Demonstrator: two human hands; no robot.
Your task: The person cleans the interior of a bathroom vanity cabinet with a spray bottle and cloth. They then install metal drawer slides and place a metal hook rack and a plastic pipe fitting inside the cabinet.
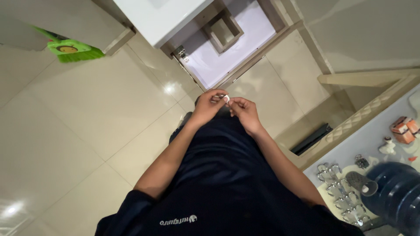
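Note:
Both my hands meet in front of my dark shirt, above the tiled floor. My left hand [209, 106] and my right hand [244, 110] pinch a small white object [226, 98] between their fingertips. The object is tiny and mostly hidden by the fingers, so its kind is unclear. My forearms reach forward from short dark sleeves.
An open drawer [227, 48] with a pale lining and a small inner box sits under a white countertop [157, 15]. A green brush [72, 49] lies at the upper left. At right, a shelf [372, 135] holds glass cups [337, 188], a dark blue water jug [396, 192] and small boxes [404, 130].

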